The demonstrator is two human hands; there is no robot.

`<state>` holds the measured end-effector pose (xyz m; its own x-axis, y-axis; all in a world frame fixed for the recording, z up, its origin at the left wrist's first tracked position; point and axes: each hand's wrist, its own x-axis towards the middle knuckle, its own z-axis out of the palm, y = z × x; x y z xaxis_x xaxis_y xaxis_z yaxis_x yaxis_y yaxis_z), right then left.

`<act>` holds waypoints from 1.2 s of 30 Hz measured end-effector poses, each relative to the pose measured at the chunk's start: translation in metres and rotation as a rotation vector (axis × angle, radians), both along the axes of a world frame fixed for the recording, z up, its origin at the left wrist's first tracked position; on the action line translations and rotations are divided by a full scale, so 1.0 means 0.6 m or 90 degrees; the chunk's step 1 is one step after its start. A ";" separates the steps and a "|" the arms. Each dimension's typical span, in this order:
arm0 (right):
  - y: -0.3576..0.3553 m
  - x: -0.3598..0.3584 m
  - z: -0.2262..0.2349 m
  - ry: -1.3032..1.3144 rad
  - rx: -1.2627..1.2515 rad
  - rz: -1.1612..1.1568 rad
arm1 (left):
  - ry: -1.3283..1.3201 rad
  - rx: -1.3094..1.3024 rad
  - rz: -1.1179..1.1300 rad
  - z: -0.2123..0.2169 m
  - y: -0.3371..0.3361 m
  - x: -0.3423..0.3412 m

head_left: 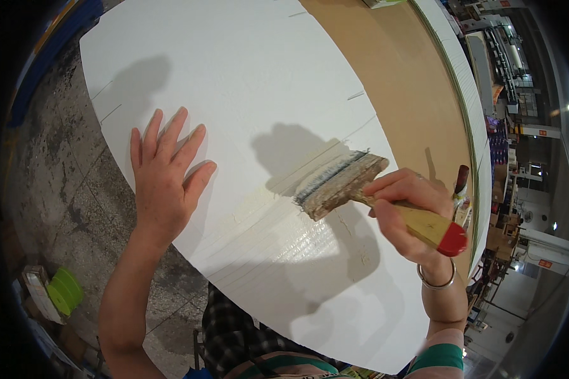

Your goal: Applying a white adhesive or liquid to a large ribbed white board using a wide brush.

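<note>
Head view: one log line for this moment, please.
left hand: flat on white board | right hand: grips paintbrush | bristles: on board | wet glossy strip: under brush

1. Your left hand (164, 180) lies flat, palm down, fingers spread and pointing up and away from you, thumb out to the right.
2. Your left forearm is bare and comes in from the lower left edge, rising straight to the wrist.
3. Your right hand (406, 211) is curled in a closed grip, fingers wrapped over the top, thumb underneath, knuckles facing left.
4. Your right wrist is bent slightly and carries a thin silver metal bangle (437, 280).
5. Your right forearm comes up from the lower right edge, a striped sleeve at the elbow.
</note>
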<state>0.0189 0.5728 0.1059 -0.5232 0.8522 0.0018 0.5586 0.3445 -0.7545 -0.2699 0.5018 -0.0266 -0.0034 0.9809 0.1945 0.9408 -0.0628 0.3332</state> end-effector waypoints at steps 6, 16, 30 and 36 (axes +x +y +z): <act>0.014 0.002 -0.002 -0.013 0.009 0.039 | 0.008 0.019 -0.009 -0.005 0.000 -0.002; 0.033 0.044 -0.006 0.056 -0.083 -0.041 | 0.060 -0.057 -0.007 0.052 0.027 0.006; 0.034 0.050 0.013 0.096 -0.049 -0.028 | 0.133 -0.317 0.098 0.093 0.178 0.069; 0.027 0.071 0.029 0.053 -0.071 -0.010 | 0.146 -0.387 0.096 0.108 0.193 0.078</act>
